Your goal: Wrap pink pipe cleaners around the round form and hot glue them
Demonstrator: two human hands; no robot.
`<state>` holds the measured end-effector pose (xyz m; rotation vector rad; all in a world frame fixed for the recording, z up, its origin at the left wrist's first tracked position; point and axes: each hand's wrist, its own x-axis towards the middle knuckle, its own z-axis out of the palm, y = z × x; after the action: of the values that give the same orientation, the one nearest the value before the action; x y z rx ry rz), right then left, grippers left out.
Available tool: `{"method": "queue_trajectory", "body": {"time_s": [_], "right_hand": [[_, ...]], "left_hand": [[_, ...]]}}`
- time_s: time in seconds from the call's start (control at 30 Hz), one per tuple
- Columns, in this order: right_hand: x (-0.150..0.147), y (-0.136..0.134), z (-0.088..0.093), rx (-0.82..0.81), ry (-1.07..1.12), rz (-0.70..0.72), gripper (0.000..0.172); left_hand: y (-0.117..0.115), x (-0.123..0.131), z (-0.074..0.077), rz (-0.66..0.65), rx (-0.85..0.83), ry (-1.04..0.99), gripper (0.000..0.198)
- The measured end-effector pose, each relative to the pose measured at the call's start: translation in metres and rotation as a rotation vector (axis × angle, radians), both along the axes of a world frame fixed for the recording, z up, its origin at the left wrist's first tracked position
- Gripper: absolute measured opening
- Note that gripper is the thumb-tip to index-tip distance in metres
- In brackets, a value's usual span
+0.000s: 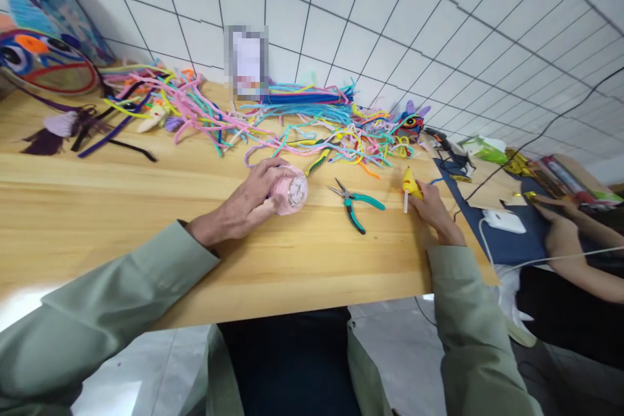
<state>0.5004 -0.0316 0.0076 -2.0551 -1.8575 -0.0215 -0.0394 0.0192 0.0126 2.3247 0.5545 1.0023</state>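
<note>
My left hand (244, 201) is closed around a small pink roll-shaped piece (290, 190), perhaps wound from fuzzy stems, with its whitish round end turned to the right. On the right side of the table, my right hand (431, 205) grips a yellow hot glue gun (410, 183); a pale glue stick pokes out of it, pointing down. Between the two hands lie teal-handled needle-nose pliers (351, 198) with their handles spread. Just beyond the pink piece rests a yellow-and-black handled tool (319, 159), partly under the stems.
Tangled, many-coloured pipe cleaners (214, 110) and a blue bundle (307, 99) line the wall. At left stand a clear bag with a cartoon face (46, 62) and dark stems. To the right, another person's arm (575, 253) is near a white power adapter (504, 221) and cables.
</note>
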Motion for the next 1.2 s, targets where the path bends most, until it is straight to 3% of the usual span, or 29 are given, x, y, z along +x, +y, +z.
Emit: {"method": "queue_trajectory", "body": {"time_s": [0.13,0.23,0.3,0.47,0.57,0.63,0.9,1.2], "right_hand": [[-0.003,0.001,0.002,0.039,-0.032,-0.059,0.045],[-0.029,-0.004,0.012,0.111,-0.047,-0.045,0.052],[-0.064,-0.01,0.023,0.144,-0.03,0.038,0.053],[-0.188,-0.025,0.05,0.184,0.107,0.478,0.046],[-0.245,-0.025,0.053,0.152,0.189,0.627,0.049],[-0.266,-0.02,0.048,0.138,0.245,0.674,0.052],[-0.276,-0.001,0.016,0.178,0.399,0.655,0.047],[-0.282,-0.005,0.017,0.15,0.412,0.69,0.049]], "left_hand": [[0.0,0.002,0.001,0.007,0.0,0.011,0.051],[-0.001,0.005,0.002,0.017,0.005,0.018,0.051],[-0.002,0.007,0.002,0.022,0.007,0.016,0.049],[-0.005,0.009,0.003,0.049,-0.013,0.026,0.05],[-0.006,0.009,0.004,0.036,0.007,0.009,0.048],[-0.007,0.008,0.004,0.027,0.022,-0.004,0.047],[-0.007,0.009,0.004,0.046,0.009,0.004,0.051],[-0.01,0.01,0.006,0.075,-0.03,0.002,0.042]]}}
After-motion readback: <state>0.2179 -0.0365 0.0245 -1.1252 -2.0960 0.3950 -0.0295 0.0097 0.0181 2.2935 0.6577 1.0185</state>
